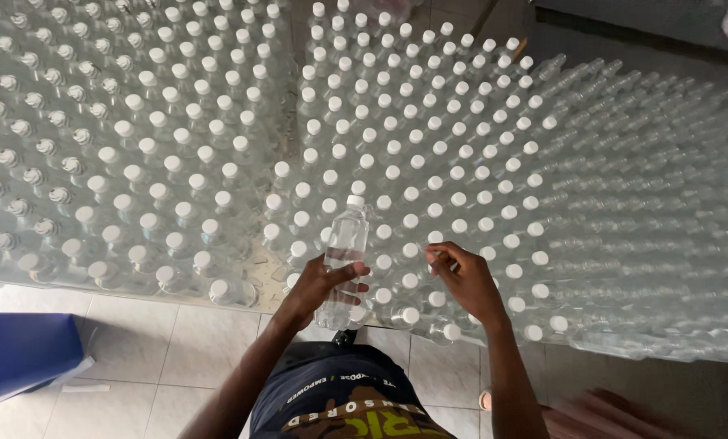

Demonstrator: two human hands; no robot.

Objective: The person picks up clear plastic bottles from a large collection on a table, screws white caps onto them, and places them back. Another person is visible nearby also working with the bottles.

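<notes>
One clear bottle (white cap on) is lifted above the packed rows of bottles, the left hand clamped around its lower body. The right hand hovers beside it, fingertips pinched together over a cap.

A single head-worn camera looked steeply down, close over the hands at lower centre, bottles filling the upper frame.

Place: small bottling workshop
Evidence: massed clear plastic bottles with white caps, uncapped rows, plain tiled floor
</notes>
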